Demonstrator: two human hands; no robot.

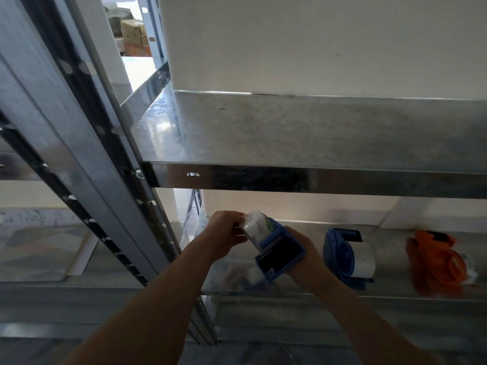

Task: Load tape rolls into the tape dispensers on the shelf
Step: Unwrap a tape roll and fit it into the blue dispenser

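A blue tape dispenser is held above the lower metal shelf. My right hand grips it from the right side. My left hand holds a clear tape roll against the dispenser's upper left end; the roll sits partly inside the blue frame. A second blue dispenser with a tape roll in it stands on the shelf to the right. Farther right lies an orange dispenser.
An upper metal shelf spans the view just above my hands, its front lip low over the lower shelf. Slotted steel uprights stand at the left. Cardboard boxes show far back at the top left.
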